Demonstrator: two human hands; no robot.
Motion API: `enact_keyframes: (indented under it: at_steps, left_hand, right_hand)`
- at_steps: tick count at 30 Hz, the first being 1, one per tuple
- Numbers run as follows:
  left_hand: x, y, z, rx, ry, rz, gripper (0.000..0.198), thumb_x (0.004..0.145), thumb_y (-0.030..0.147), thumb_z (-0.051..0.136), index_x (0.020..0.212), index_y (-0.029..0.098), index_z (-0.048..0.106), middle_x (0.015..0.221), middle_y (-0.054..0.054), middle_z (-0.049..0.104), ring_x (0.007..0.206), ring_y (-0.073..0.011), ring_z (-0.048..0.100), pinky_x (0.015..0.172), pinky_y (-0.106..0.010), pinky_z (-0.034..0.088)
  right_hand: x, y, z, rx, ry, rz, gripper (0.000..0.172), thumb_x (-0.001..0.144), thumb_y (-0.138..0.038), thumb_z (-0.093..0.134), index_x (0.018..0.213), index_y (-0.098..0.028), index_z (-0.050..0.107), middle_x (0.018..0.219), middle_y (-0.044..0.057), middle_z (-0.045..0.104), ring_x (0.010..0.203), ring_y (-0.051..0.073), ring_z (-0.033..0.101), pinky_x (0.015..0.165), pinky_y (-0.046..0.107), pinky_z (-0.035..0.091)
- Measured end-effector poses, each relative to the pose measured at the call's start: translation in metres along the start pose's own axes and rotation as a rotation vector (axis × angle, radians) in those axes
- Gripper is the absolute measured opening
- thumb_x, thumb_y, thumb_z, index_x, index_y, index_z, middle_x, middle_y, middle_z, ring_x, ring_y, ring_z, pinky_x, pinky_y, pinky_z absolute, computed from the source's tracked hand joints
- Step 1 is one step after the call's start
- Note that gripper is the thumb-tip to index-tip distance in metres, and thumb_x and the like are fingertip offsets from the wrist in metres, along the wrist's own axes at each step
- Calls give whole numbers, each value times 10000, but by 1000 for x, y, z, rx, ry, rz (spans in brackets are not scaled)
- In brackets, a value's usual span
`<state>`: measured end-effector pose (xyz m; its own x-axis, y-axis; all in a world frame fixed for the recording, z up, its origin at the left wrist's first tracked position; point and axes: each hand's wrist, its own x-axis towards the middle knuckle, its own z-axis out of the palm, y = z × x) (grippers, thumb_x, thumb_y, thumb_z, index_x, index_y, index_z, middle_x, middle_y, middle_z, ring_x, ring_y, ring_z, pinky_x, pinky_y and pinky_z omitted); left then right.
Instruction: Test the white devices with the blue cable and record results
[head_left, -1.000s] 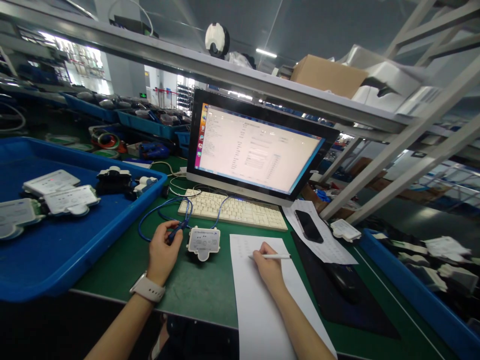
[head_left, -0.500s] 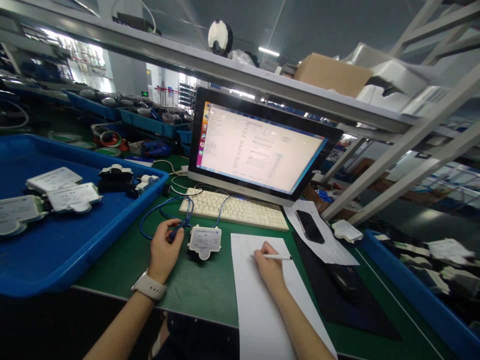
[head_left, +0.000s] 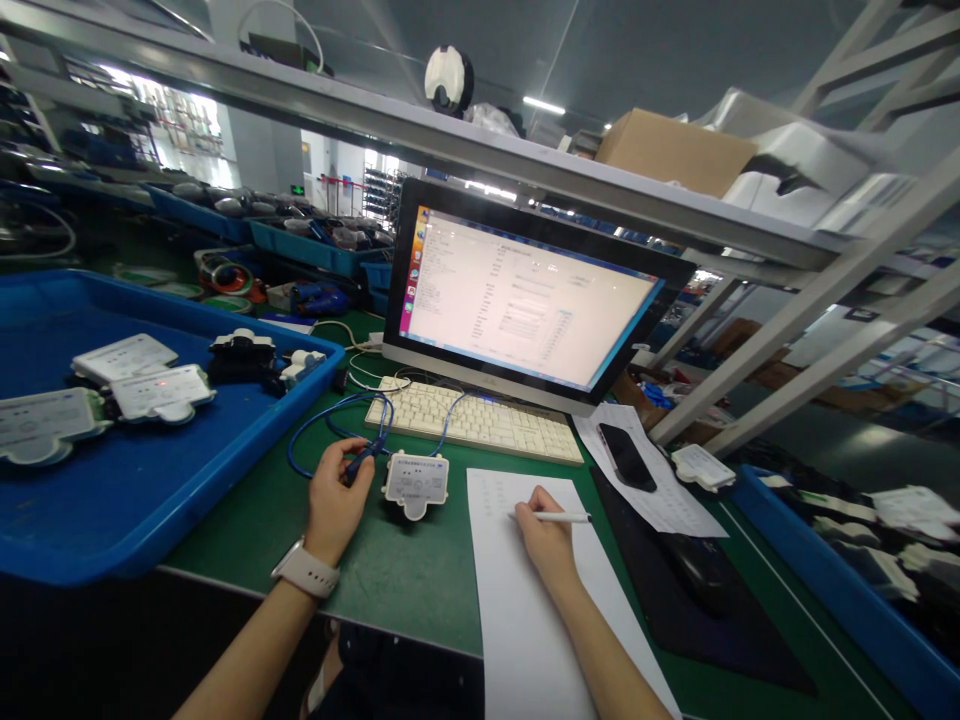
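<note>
My left hand (head_left: 337,500) is closed round the dark plug end of a blue cable (head_left: 300,425), just left of a small white device (head_left: 416,483) with a printed label. The cable loops on the green tabletop behind that hand. My right hand (head_left: 544,530) grips a white pen (head_left: 564,517), its tip at the upper part of a paper sheet (head_left: 517,600). Faint small marks show near the sheet's upper left. The device lies between my two hands, touched by neither.
Behind the hands stand a white keyboard (head_left: 487,425) and a monitor (head_left: 525,290). A blue tray (head_left: 247,470) with several devices is at left, another blue bin (head_left: 840,590) at right. A phone (head_left: 627,457) lies on papers near a black mouse (head_left: 694,570). A shelf (head_left: 360,112) spans above.
The whole view has shifted slightly, so everything sits a little further right. Both hands keep their holds on the cable and the pen. A small red light now shows on a device in the left tray.
</note>
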<state>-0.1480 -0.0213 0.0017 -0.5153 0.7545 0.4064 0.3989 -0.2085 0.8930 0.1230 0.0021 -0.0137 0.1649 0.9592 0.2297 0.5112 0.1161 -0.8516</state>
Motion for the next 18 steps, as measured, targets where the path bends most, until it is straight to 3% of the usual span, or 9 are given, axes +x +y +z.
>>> enact_keyframes:
  at_steps: [18]
  left_hand:
    - [0, -3, 0, 47, 12, 43, 267, 762, 357, 493, 936, 161, 544, 926, -65, 588, 749, -166, 571, 676, -288, 467]
  right_hand:
    - [-1, -2, -2, 49, 37, 46, 238, 615, -233, 488, 493, -231, 284, 427, -78, 301, 462, 110, 317, 449, 241, 246]
